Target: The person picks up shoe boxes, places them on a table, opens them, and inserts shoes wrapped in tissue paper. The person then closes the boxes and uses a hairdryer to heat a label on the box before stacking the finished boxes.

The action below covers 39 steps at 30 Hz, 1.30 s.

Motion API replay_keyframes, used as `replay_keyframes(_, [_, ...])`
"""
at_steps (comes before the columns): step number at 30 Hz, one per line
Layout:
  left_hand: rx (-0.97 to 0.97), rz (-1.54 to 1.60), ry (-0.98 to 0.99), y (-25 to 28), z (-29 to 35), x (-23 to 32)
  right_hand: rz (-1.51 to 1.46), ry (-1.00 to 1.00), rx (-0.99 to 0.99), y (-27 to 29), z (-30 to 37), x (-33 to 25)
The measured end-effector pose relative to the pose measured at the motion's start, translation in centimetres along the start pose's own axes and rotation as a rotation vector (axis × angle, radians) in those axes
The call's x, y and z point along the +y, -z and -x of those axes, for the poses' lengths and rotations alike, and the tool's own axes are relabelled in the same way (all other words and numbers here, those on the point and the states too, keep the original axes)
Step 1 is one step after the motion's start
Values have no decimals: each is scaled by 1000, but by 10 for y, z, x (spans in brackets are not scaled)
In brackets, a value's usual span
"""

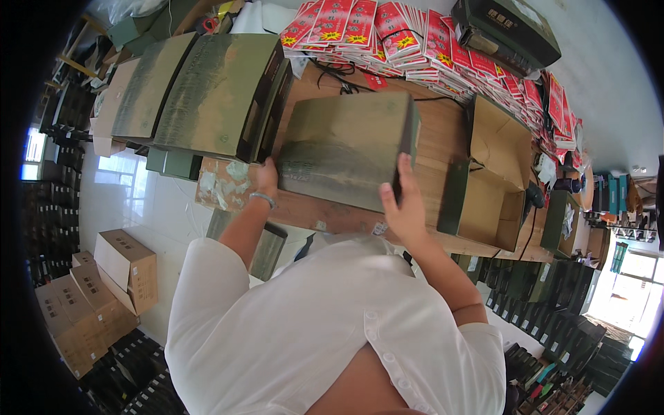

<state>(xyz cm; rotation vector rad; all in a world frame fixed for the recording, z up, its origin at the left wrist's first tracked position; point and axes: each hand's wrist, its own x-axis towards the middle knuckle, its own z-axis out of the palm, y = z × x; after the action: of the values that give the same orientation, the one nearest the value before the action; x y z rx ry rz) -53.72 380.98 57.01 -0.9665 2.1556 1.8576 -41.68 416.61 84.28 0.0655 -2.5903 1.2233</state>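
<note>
Boxes (214, 97) in olive green rise in a pile at the left end of my wooden table (431, 128), walling in that side. To the right, an open box (484, 214) takes up the space, and along the far edge loose black cables (339, 71) trail in front of a long heap of red packets (394, 41). A dark box (508, 34) sits on top of that heap. Down on the floor at my left are cardboard cartons (90, 304), one with its flap up.

Between my hands lies the closed green box (339, 142), near the table's front edge. My left hand (266, 178) is against its left front corner; its fingers are partly hidden, so I cannot tell how firmly they grip. My right hand (407, 204) is spread at the right front corner, fingers straight, thumb apart.

The lid is flat, rectangular and smooth, with mottled brownish patches; the open box shows plain tan card inside. The packets look thin and flat, overlapping in rows.
</note>
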Motion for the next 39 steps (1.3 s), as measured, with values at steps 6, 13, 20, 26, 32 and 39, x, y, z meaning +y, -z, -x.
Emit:
replay_keyframes(6, [-172, 943, 504, -8, 65, -32, 216, 370, -240, -46, -46, -97])
replay_keyframes(13, [-375, 1442, 925, -43, 130, 44, 230, 494, -340, -103, -52, -118])
replay_keyframes(20, [-157, 1315, 862, -42, 145, 49, -217, 231, -118, -29, -40, -15])
replay_keyframes(26, [-558, 712, 629, -73, 166, -1, 56, -454, 326, 112, -17, 236])
replay_keyframes(32, [-805, -254, 198, -229, 300, 19, 599, -870, 470, 302, -20, 418])
replay_keyframes(39, [-898, -695, -11, -373, 405, 14, 399, -843, -140, 356, -34, 512])
